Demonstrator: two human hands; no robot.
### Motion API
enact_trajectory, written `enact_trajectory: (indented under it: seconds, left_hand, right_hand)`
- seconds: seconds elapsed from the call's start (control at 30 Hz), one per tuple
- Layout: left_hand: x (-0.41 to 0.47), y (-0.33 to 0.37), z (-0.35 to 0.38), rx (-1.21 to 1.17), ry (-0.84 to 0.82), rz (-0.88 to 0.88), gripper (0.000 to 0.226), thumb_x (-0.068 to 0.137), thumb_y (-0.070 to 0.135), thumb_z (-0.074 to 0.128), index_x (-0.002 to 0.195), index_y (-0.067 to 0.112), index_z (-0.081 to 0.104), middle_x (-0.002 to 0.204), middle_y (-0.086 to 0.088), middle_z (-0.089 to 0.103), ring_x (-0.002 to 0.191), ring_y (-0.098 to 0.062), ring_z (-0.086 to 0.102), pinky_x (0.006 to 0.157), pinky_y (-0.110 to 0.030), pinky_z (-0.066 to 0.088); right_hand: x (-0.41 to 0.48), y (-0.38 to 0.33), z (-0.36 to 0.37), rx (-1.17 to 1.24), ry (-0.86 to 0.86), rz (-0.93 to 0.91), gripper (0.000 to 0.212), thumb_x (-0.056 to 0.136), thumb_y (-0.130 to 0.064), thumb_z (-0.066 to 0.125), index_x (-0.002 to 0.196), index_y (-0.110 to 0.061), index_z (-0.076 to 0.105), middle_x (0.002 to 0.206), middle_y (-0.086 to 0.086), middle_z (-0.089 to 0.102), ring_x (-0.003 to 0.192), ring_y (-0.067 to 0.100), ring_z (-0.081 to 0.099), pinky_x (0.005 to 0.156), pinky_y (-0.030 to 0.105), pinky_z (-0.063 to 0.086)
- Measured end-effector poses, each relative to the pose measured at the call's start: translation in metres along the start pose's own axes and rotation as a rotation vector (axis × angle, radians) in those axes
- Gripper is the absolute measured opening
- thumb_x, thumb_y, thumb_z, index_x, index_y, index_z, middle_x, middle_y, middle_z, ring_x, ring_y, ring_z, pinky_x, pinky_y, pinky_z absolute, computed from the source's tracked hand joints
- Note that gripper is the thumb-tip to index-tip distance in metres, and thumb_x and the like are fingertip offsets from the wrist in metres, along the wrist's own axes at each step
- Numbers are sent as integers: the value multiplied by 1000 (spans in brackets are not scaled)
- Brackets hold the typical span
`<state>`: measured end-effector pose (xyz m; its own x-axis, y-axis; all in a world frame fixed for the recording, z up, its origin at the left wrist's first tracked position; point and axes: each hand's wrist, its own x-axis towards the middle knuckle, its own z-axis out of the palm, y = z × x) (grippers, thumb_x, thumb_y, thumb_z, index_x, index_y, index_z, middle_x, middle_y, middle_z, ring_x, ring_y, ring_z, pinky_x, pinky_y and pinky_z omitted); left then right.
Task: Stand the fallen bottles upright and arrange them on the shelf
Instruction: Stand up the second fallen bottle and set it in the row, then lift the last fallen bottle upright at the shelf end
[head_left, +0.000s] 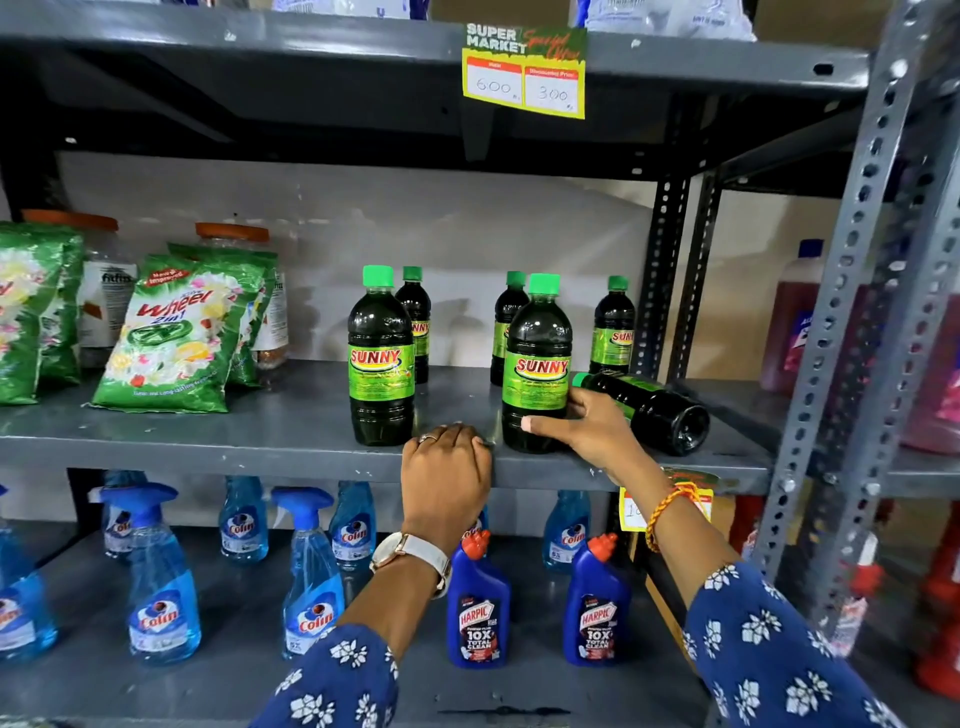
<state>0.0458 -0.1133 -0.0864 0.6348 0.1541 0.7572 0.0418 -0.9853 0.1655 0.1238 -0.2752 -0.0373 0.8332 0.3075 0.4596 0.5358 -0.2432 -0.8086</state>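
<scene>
Sunny bottles stand on the middle shelf (260, 441) of a grey metal rack: a front left bottle (381, 358), a front right bottle (536, 364), and three rear bottles (415, 322) (508, 322) (614, 327) partly hidden behind them, their labels cut off by the front pair. One fallen bottle (649, 410) lies on its side at the right, green cap toward the left and base toward the camera; its neck is partly covered by the right hand (587, 423). Wheel detergent packets (176, 338) lean at the left, masking orange-lidded jars (234, 239) whose labels are hard to read. Below sit Colin spray bottles (161, 587) and Harpic bottles (479, 603). A yellow price tag (524, 73) hangs from the upper shelf. The right hand wraps the lower part of the front right bottle, thumb across its front, its grip closed around it. The left hand (447, 467), wearing a ring and wristwatch (415, 558), rests curled over the shelf's front edge between the two front bottles, its grip holding no bottle
</scene>
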Motion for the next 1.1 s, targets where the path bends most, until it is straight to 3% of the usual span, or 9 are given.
enact_trajectory:
  seconds: [0.23,0.37,0.47,0.53,0.67,0.73,0.8,0.9,1.1]
  left_hand:
    - [-1,0,4,-33,39,1,25,89,19,44,89,12,68,93,-7,72,87,-24,65,77,-36,46]
    - [-1,0,4,-58,32,3,29,90,21,38,92,14,66,97,-7,72,89,-23,64,79,-35,44]
    - [-2,0,3,-154,48,-73,29,94,22,39,109,12,61,120,-10,64,106,-26,58,91,-37,40]
    - [-10,5,-2,-283,150,-83,35,94,25,39,116,6,59,127,-15,59,113,-29,53,97,-38,38]
    - [-22,61,-8,-296,124,389,33,93,28,38,100,10,64,106,-9,69,92,-24,61,78,-35,51]
    - [-11,92,-4,-251,24,433,27,92,24,43,91,8,64,92,-11,70,81,-28,64,65,-35,52]
    - [4,115,2,-222,-59,381,21,93,21,45,90,7,60,88,-16,67,79,-35,61,61,-38,47]
    - [17,129,19,-204,-136,345,27,96,26,36,99,11,58,98,-15,66,84,-36,60,65,-40,46]
    - [13,134,38,-151,-52,261,45,92,31,16,85,15,58,84,-10,69,74,-32,63,59,-34,41]
  right_hand:
    - [-4,-4,0,19,-26,-8,38,65,-26,81,99,-28,65,87,-21,63,74,-21,56,59,-2,38]
    - [-7,-6,0,0,-49,-20,40,66,-30,80,103,-27,63,93,-15,64,84,-9,57,61,-1,39]
    - [-10,-10,-9,-78,-36,47,66,65,-52,74,121,-20,56,118,-5,61,105,12,58,82,17,45]
    - [-7,-15,-27,-184,133,13,78,70,-60,65,131,-13,49,128,4,56,109,18,56,88,27,44]
    - [10,-21,-59,-924,332,0,50,84,-44,56,112,-3,61,116,19,58,110,34,47,90,37,42]
    - [15,-19,-55,-1355,191,175,46,84,-45,52,114,-11,60,119,12,57,114,31,38,88,38,37]
    - [20,-8,-53,-1499,108,222,41,87,-39,50,118,-14,58,122,6,58,117,29,37,86,35,35]
    - [27,5,-64,-1459,175,165,34,88,-32,51,116,-14,60,117,6,61,113,27,44,79,32,38]
    - [28,22,-102,-949,303,-17,61,78,-60,55,101,-3,60,100,22,64,98,38,58,73,37,44]
